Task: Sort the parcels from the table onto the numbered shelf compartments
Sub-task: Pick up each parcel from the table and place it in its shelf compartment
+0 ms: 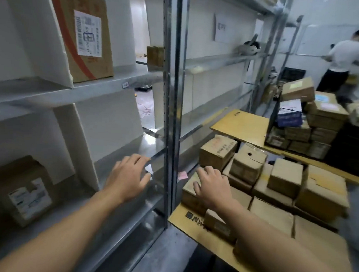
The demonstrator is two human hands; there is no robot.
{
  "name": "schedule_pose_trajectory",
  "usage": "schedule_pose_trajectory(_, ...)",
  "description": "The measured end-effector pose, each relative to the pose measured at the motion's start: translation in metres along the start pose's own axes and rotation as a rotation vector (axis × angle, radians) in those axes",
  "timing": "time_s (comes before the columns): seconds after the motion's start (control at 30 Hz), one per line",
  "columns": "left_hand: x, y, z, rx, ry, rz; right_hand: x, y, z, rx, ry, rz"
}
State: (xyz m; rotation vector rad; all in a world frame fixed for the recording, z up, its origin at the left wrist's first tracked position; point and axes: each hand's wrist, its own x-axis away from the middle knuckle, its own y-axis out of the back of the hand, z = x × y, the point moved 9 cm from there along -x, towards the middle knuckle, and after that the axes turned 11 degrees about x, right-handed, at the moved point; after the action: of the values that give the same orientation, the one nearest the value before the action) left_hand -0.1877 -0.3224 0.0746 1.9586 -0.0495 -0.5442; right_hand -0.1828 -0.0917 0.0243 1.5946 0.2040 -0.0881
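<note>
Left hand (pixel 129 174), right hand (pixel 211 187): open, empty | right over brown cardboard parcel (pixel 188 192) at yellow wooden table (pixel 181 222) edge | read label, grasp both sides.

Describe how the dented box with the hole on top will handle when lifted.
The dented box probably gives under a squeeze: its walls look crumpled. Likely light, being small. Perched on another parcel, it may slide if pushed.
</note>
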Motion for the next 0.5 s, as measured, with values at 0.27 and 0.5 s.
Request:
schedule_pose_trajectory(0.27, 0.004, -0.101, -0.086, 0.123, -0.157, 0.214, 0.093, -0.042, -0.081, 0.027, -0.252, 0.174)
schedule_pose_trajectory(0.5, -0.003, -0.161, -0.169, 0.158, -0.3, 0.291, 0.15, -0.058, -0.151, 0.009, -0.421, 0.221)
